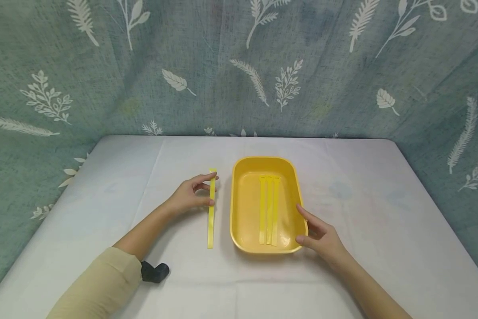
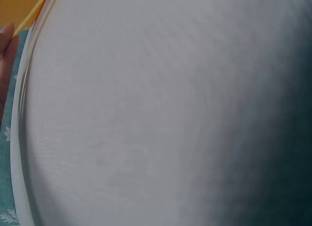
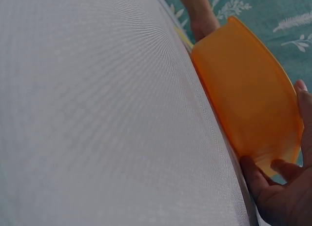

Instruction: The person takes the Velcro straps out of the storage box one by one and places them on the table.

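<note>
in the head view, a mishap would most likely come from the long, thin, flat yellow strip (image 1: 210, 226) just left of the glossy yellow tray with rounded corners (image 1: 244, 217), seemingly plastic: it is held toward its far end, so its free near end could swing, twist or catch on the tray's left rim. the left hand (image 1: 189, 195) stands in a narrow pinch on it, thumb nearer and fingertips farther along. inside the tray, right of its middle, three matching flat yellow strips (image 1: 269, 210) lie close side by side; a jolt could slide them out of line. the right hand (image 1: 320, 235) could cause that jolt, for it holds the tray's near right side, thumb and a fingertip over the rim. a black rounded object (image 1: 156, 273) lies by the beige sleeve (image 1: 99, 283) on the white cloth-covered table (image 1: 362, 199); the forearm might nudge it.

in the left wrist view, only fingertips show at the far left edge, with the strip slanting away from them; i cannot tell how firm the pinch is, and a weak one might let it slip.

in the right wrist view, the right hand's fingers spread along the tray's outer wall, moderately wide; uneven pressure there could tilt it.
</note>
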Available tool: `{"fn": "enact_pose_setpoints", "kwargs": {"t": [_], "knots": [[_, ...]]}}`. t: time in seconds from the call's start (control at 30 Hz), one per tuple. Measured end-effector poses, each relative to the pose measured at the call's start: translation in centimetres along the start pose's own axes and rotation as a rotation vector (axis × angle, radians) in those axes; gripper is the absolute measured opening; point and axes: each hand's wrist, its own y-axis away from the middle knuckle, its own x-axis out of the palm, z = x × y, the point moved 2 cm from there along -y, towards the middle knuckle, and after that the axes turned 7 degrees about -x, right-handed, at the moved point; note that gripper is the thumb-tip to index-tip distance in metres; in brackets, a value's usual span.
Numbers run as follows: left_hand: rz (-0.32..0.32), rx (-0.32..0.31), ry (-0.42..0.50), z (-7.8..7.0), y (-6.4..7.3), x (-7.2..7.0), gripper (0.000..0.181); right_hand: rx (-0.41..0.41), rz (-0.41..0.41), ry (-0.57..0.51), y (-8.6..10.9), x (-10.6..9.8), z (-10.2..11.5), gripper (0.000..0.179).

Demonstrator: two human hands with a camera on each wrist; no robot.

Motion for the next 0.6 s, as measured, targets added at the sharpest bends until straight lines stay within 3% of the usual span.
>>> {"fn": "enact_pose_setpoints", "kwargs": {"t": [0.13,0.3,0.43,0.6], "knots": [[-0.008,-0.023,-0.051,0.28,-0.08,0.16,0.082,0.005,0.001,-0.001,0.01,0.02,0.01,0.069],[0.022,0.016,-0.048,0.52,-0.2,0.34,0.08,-0.003,-0.011,-0.006,0.0,0.04,0.0,0.069],[-0.013,0.074,-0.149,0.8,-0.3,0.24,0.079,-0.005,-0.01,-0.003,-0.03,0.07,-0.03,0.069],[-0.028,0.073,-0.235,1.06,-0.54,0.08,0.079,-0.007,-0.014,0.008,-0.05,0.07,-0.04,0.069]]}}
